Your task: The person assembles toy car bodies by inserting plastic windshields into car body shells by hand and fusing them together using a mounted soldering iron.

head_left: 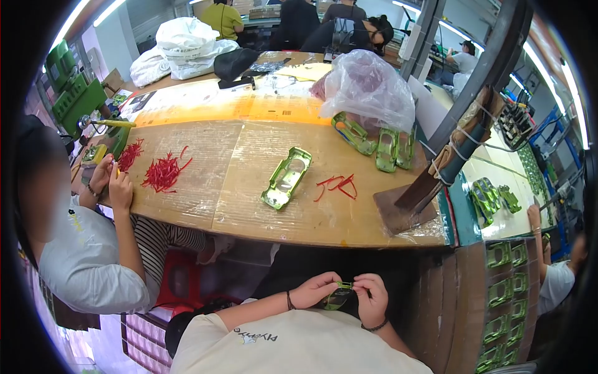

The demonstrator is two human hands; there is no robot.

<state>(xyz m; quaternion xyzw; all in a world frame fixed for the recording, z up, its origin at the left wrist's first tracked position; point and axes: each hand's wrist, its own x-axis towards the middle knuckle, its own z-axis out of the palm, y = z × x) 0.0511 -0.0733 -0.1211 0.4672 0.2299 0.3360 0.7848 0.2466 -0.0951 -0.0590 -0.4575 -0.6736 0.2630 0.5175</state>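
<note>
Close to my body, below the table edge, I have a green toy car shell [337, 298] between my two hands. My left hand [316, 290] pinches its left side with the fingers closed. The fingers of my right hand [372, 298] are closed on its upper right end. Part of the shell is hidden by my fingers. On the table in front lies another green car shell [274, 193], hollow side showing. To its right are a few thin red strips [337, 186].
A pile of red strips [163, 172] lies left, beside a co-worker's hands [118, 185]. More green shells [386, 151] lie at the back right under a plastic bag [372, 87]. A metal post [458, 149] stands at the right. Trays of shells [500, 293] are lower right.
</note>
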